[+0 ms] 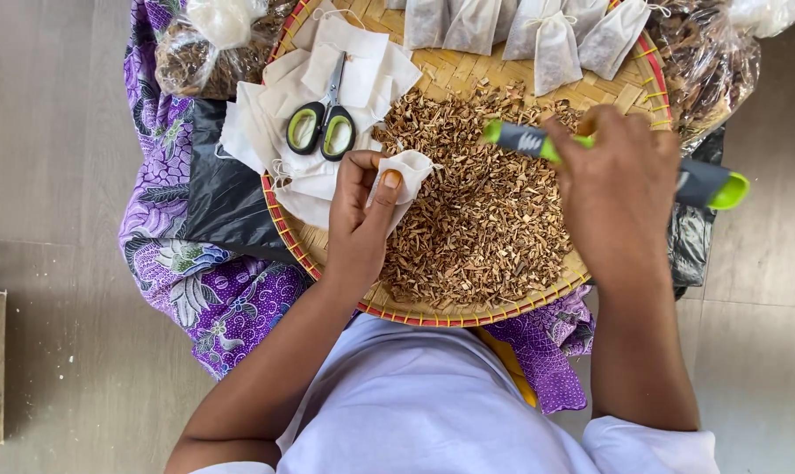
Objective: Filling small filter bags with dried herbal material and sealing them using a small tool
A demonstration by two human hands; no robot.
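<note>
Pinching a small white pouch point(406, 171) at the left edge of the wood-chip heap point(481, 219), left hand point(358, 219) fingers clamp it; right hand point(617, 189), across the heap, grips a green-grey tool point(538, 142) lying crosswise.

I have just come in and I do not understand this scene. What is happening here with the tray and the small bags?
A person sits with a round woven tray on the lap. The left hand holds a small white cloth pouch open over a pile of dried brown chips. The right hand grips a grey and green scoop-like tool above the pile. Filled pouches lie along the far rim. Empty pouches lie on the left, with green-handled scissors on top.
</note>
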